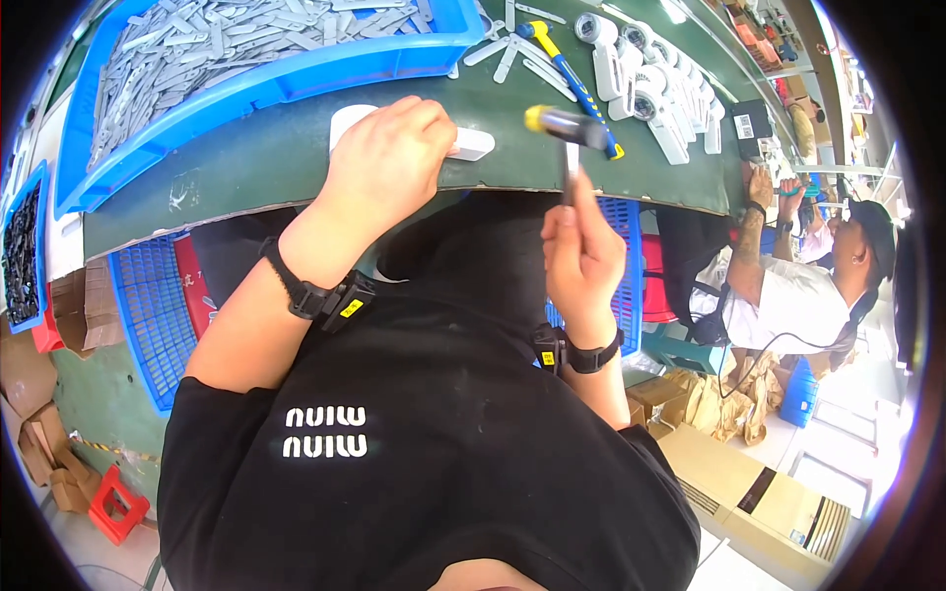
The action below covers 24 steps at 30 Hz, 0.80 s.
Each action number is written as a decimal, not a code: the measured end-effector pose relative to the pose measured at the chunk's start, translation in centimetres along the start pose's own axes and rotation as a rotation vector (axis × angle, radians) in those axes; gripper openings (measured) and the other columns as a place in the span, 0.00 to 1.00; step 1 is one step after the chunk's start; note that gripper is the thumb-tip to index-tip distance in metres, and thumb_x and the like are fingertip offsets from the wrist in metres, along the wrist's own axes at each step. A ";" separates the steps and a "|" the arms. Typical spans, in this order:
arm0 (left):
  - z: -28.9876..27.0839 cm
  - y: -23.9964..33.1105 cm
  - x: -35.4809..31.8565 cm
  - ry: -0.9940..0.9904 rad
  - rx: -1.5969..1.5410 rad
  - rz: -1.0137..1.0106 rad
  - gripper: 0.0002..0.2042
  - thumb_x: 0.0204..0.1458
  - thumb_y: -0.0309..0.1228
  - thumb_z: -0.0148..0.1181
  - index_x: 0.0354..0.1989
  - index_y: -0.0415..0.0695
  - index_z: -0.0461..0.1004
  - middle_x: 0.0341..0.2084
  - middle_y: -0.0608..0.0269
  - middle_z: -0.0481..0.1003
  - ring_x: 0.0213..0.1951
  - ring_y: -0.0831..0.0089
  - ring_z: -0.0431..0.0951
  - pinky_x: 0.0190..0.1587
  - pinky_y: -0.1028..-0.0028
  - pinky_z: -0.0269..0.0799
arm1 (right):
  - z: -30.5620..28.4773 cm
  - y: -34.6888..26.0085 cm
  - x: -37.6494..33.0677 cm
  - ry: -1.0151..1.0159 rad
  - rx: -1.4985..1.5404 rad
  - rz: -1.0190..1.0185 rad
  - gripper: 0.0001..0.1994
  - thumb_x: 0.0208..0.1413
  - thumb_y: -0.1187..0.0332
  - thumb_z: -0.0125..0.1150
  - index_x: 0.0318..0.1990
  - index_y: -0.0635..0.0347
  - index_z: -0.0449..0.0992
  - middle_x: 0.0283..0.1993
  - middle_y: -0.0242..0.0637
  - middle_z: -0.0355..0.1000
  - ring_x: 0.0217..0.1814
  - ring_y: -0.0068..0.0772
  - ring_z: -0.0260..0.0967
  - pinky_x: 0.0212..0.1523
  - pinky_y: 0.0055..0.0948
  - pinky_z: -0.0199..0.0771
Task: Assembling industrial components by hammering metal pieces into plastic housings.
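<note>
Your left hand [389,158] presses the white plastic part [471,144] flat, fingers closed over it, steadying it; your right hand [581,251] grips the hammer [567,128] above it.

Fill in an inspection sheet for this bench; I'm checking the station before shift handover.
Surface: green bench, crowded along the far side.
Job's things: white plastic part under the left hand; small hammer raised in the right hand.
Clutter: blue bin of grey metal strips; second hammer with blue-yellow handle; white round-headed parts.
Hands: left presses the part; right grips the hammer handle.
Cables: thin cord near the co-worker.
Surroundings: cardboard boxes, red stool.
</note>
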<state>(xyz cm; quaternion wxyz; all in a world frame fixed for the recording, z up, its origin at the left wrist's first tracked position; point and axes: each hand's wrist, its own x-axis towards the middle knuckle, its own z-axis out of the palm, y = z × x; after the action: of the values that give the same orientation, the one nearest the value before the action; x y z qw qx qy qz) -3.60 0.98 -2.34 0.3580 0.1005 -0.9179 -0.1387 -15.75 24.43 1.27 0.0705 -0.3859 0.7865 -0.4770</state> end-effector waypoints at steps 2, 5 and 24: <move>0.0 0.1 -0.1 0.007 0.010 0.009 0.03 0.51 0.24 0.68 0.31 0.43 0.80 0.33 0.62 0.79 0.40 0.59 0.83 0.42 0.61 0.83 | 0.3 1.1 -0.3 0.053 0.053 -0.030 0.24 0.72 0.79 0.60 0.74 0.64 0.76 0.29 0.45 0.74 0.27 0.34 0.72 0.34 0.31 0.74; -0.1 -0.1 -0.3 -0.010 0.017 -0.006 0.06 0.53 0.25 0.73 0.34 0.42 0.80 0.36 0.63 0.82 0.40 0.58 0.84 0.40 0.61 0.82 | 0.5 2.1 0.8 -0.230 -0.191 -0.115 0.24 0.74 0.78 0.57 0.76 0.62 0.75 0.29 0.36 0.75 0.28 0.24 0.71 0.34 0.27 0.74; -1.5 1.2 0.7 -0.223 0.043 0.018 0.14 0.54 0.22 0.68 0.50 0.43 0.83 0.44 0.61 0.81 0.50 0.59 0.83 0.54 0.57 0.79 | 0.1 1.3 -0.8 -0.053 0.673 0.099 0.32 0.79 0.67 0.56 0.85 0.64 0.57 0.34 0.36 0.78 0.23 0.18 0.68 0.24 0.20 0.68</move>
<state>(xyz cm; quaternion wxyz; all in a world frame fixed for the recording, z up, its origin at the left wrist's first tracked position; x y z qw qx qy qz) -3.19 1.62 -0.42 0.2526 0.0839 -0.9556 -0.1262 -15.85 25.24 -0.02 0.2373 -0.3143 0.6008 -0.6956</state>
